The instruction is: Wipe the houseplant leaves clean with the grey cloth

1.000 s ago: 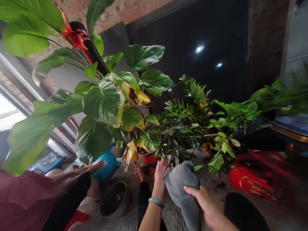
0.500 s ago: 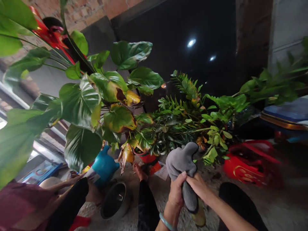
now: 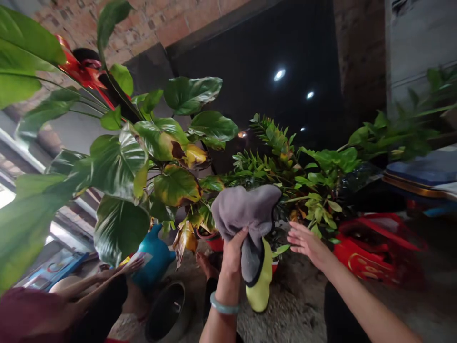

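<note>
My left hand [image 3: 233, 252], with a pale bangle at the wrist, is closed round a bunched grey cloth [image 3: 244, 207]. One hanging end of the cloth shows a yellow-green side. My right hand [image 3: 307, 243] is off the cloth, a short way to its right, with its fingers stretched out and holding nothing. Behind the cloth grow dense green plants [image 3: 267, 166]. To the left stands a large potted plant with broad leaves [image 3: 117, 162], some of them yellowed and brown at the edges.
A red bag [image 3: 371, 252] sits on the ground at right. At lower left are a dark bucket [image 3: 166, 309], a blue watering-can-like vessel [image 3: 153, 252] and another person's arms [image 3: 103, 286]. A dark glossy panel [image 3: 257, 62] and a brick wall [image 3: 193, 21] stand behind.
My right hand has let go of the cloth and moved right, its fingers opening. My left hand has carried the cloth up and left, and its yellow-green side now shows more.
</note>
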`<state>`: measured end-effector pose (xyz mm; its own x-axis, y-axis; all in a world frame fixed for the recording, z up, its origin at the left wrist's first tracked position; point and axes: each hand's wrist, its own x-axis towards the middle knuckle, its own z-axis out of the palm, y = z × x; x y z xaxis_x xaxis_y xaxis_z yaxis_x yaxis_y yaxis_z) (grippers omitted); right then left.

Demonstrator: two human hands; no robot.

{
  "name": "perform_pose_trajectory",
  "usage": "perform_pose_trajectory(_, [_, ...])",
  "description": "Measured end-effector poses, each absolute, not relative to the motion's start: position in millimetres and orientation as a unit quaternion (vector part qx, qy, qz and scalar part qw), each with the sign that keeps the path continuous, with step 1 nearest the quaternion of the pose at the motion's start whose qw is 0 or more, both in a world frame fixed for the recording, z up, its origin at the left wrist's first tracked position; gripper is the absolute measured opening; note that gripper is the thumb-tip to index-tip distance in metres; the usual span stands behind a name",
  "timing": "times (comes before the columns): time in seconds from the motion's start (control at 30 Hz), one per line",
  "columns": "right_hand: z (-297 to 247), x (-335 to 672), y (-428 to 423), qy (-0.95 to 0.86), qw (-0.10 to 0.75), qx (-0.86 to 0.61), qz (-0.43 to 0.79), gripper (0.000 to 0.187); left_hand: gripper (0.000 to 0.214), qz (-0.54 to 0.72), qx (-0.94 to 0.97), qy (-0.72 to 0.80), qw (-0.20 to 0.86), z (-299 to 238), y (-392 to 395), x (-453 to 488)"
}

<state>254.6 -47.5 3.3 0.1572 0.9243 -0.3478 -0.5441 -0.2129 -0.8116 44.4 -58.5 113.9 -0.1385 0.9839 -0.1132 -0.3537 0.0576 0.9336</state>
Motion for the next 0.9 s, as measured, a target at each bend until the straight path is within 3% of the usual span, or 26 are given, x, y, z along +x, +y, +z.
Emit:
perform_pose_trajectory(0.13, [5,251,-6,-0.140,0.630,-0.423,0.636,0.022,0.055,0.548,0.388,0.459,0.582,96,-49,66])
perform_pose_trajectory(0.3, [-19,242,-9,-0.136,0.606,-0.389,0.680,0.030,0.047,0.413,0.396,0.488,0.659,43,-74,57])
perform_pose_trajectory(0.5, [-40,236,-35,-0.129,0.611,-0.364,0.691,0.043,0.044,0.514,0.439,0.435,0.595,109,-44,45])
perform_pose_trajectory(0.6, [-36,238,-37,-0.133,0.611,-0.350,0.697,0.045,0.043,0.569,0.385,0.447,0.574,111,-29,55])
perform_pose_trajectory(0.77, [-34,241,-42,-0.127,0.632,-0.324,0.692,0.040,0.040,0.443,0.391,0.494,0.638,61,-59,66])
perform_pose_trajectory(0.9, [-37,240,-51,-0.130,0.642,-0.335,0.678,0.050,0.048,0.450,0.428,0.457,0.637,83,-67,61])
